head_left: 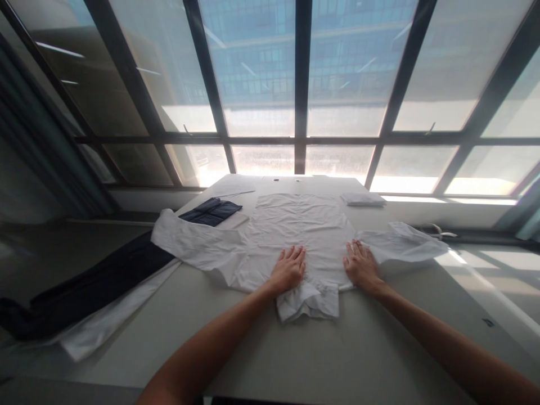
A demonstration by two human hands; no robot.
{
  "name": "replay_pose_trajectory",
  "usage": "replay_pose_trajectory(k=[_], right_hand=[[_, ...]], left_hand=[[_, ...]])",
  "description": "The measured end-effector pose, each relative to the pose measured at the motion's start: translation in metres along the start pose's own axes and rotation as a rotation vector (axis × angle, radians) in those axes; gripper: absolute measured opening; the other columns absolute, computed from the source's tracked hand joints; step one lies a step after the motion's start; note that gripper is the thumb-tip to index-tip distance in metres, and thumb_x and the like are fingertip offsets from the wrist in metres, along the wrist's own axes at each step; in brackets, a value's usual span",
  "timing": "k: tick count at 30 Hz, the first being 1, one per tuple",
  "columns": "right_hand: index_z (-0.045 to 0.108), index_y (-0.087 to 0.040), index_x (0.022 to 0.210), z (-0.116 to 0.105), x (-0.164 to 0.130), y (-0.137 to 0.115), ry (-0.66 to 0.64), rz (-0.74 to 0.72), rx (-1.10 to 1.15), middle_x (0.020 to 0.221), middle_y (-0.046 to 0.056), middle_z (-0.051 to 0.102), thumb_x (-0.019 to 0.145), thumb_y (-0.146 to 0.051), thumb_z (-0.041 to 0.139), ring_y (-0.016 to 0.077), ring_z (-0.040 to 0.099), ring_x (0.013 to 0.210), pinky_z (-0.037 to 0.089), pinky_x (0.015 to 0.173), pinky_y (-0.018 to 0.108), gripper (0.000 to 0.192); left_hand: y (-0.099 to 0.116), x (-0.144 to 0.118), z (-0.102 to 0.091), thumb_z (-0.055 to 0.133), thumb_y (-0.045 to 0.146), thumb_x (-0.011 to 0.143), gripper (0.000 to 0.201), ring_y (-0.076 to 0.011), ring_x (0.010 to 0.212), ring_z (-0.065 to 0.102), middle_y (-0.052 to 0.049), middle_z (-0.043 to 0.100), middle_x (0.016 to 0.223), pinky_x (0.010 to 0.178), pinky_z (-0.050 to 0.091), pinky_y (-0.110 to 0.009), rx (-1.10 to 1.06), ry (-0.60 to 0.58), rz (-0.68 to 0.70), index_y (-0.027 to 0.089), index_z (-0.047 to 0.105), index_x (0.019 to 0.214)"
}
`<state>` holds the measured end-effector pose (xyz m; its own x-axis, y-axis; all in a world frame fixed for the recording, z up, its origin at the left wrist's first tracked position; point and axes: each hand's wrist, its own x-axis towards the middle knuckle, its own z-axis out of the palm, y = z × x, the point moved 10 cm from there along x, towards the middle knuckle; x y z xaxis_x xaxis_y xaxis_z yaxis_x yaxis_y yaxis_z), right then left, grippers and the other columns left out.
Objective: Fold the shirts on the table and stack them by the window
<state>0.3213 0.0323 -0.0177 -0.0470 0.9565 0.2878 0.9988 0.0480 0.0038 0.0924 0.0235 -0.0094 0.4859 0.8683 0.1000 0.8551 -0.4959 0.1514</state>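
Tall windows [259, 67] glow behind a pale tabletop [261, 354], and here's the white shirt [295, 219] spread across its middle! My left grip [289, 269] lies flat beside the collar [310, 305], released; my right grip [361, 266], likewise unclenched, rests by the right-hand sleeve [400, 245]. Out left, a long dark garment [113, 275]; beyond, right, a folded white cloth [363, 199].

- White wrinkled cloth shirt [304, 219]: patches lie hidden beneath the bare left hand [289, 267] and bare right hand [360, 264].
- Long navy cloth garment [105, 281], left of the shirt: partly covered by the shirt's sleeve, its end cut off by the left edge.
- White cloth piece [122, 315], left of the shirt: largely hidden under the navy garment.
- Small dark mark [488, 322], right of the shirt: too small to tell.
- Blue building [261, 50], beyond the shirt: blurred.
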Motion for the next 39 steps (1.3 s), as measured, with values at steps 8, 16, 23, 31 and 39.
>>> replay_pose_trajectory(k=[8, 16, 23, 31, 39], right_hand=[[0.036, -0.005, 0.158, -0.004, 0.026, -0.125, -0.103, -0.161, 0.282, 0.167, 0.019, 0.029, 0.099, -0.021, 0.034, 0.0278, 0.020, 0.157, 0.020, 0.124, 0.047, 0.061], [0.037, -0.005, 0.158, 0.015, 0.024, -0.121, -0.154, -0.195, 0.277, 0.166, 0.020, 0.031, 0.104, -0.035, 0.036, 0.0287, 0.025, 0.155, 0.019, 0.125, 0.047, 0.062], [0.039, -0.006, 0.157, 0.020, 0.023, -0.025, -0.152, -0.066, 0.139, 0.165, 0.020, 0.033, 0.105, -0.039, 0.035, 0.0289, 0.028, 0.154, 0.021, 0.124, 0.048, 0.062], [0.043, -0.004, 0.154, 0.023, 0.022, -0.010, -0.090, -0.051, 0.113, 0.161, 0.022, 0.039, 0.104, -0.037, 0.035, 0.0295, 0.032, 0.152, 0.024, 0.123, 0.048, 0.060], [0.046, -0.002, 0.151, 0.003, 0.022, -0.017, -0.010, -0.027, 0.125, 0.156, 0.025, 0.046, 0.101, -0.032, 0.039, 0.0319, 0.036, 0.149, 0.023, 0.123, 0.049, 0.059]], left_hand=[[0.001, 0.001, 0.001, 0.031, 0.033, 0.108, 0.055, -0.0318, 0.155, 0.027, -0.009, 0.033, 0.167, 0.123, 0.024, -0.058, 0.058, 0.029, 0.028, 0.019, 0.035, 0.161], [-0.008, 0.002, 0.008, 0.030, 0.039, 0.109, 0.057, -0.0280, 0.156, 0.026, -0.009, 0.032, 0.167, 0.124, 0.025, -0.054, 0.065, 0.035, 0.008, 0.021, 0.030, 0.163], [-0.090, -0.022, -0.010, 0.031, 0.045, 0.107, 0.060, -0.0297, 0.156, 0.023, -0.008, 0.028, 0.168, 0.125, 0.022, -0.054, 0.099, 0.002, -0.167, 0.019, 0.033, 0.162], [-0.155, -0.050, -0.019, 0.029, 0.045, 0.106, 0.064, -0.0297, 0.155, 0.027, -0.015, 0.030, 0.167, 0.125, 0.022, -0.050, 0.192, 0.030, -0.318, 0.010, 0.035, 0.160], [-0.127, -0.041, -0.035, 0.035, 0.037, 0.105, 0.057, -0.0315, 0.153, 0.032, -0.018, 0.039, 0.162, 0.125, 0.022, -0.052, 0.227, 0.074, -0.215, 0.010, 0.044, 0.154]])
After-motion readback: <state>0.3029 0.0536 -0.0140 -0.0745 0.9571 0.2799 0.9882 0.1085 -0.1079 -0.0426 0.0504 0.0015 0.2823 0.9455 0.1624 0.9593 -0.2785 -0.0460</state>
